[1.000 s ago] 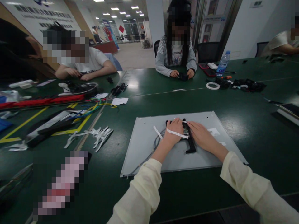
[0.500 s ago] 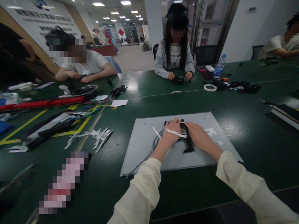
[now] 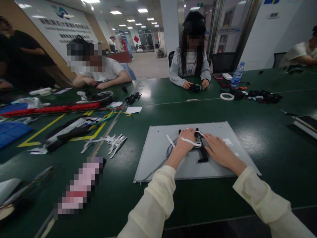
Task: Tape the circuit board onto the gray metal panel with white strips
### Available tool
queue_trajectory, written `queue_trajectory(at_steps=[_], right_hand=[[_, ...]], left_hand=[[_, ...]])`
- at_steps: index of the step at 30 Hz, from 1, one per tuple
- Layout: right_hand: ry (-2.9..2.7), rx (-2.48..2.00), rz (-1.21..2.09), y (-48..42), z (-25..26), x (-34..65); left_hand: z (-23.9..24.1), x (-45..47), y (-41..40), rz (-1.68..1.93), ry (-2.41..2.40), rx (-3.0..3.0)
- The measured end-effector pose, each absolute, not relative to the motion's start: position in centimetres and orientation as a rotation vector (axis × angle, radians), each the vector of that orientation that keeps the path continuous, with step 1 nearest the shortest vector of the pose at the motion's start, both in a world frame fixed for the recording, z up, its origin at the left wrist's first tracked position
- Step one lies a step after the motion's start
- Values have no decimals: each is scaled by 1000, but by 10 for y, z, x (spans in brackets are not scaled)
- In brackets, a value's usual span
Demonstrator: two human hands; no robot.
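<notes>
A: Since the earlier frame, the right hand (image 3: 221, 150) shifts slightly rightward, away from the angular black plastic frame (image 3: 203, 154). Where is that frame?

B: On the flat, rectangular light-grey panel (image 3: 153, 148), beneath the left hand (image 3: 187, 137); a thin grey cable (image 3: 168, 152) lies to its left.

A: State of the fingers?

B: Left: bent over the frame's upper part, grip hidden. Right: close together, tips at a narrow white strip (image 3: 199, 133); whether they pinch it, I cannot tell. A second white length (image 3: 190, 141) crosses the back of the left hand.

A: Step in hand?

B: Apparently, positioning the strip at the frame. The next move probably calls for a steady left hold and even strip tension
</notes>
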State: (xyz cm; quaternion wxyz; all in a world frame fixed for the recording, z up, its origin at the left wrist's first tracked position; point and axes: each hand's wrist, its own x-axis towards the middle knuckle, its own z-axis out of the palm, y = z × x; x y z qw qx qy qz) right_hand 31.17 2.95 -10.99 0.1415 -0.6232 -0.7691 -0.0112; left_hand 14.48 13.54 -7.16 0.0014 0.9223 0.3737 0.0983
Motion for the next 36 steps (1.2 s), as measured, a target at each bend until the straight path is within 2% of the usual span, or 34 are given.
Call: queue_trajectory(at_steps=[13, 17, 20, 24, 30, 36], right_hand=[[-2173, -1810, 52, 18, -107, 323], [-2088, -1763, 90, 21, -108, 326], [-2002, -1742, 116, 20, -102, 323], [-1951, -1684, 124, 17, -92, 315], [-1995, -1563, 97, 15, -85, 306], [-2163, -1439, 148, 9, -76, 297]], left_hand=[[-58, 139, 140, 311, 1224, 2829], [-45, 101, 145, 502, 1282, 2694], [-41, 61, 143, 508, 1319, 2613], [-46, 25, 127, 535, 1412, 2579], [-59, 26, 101, 462, 1300, 2690], [-67, 36, 110, 382, 1549, 2621]])
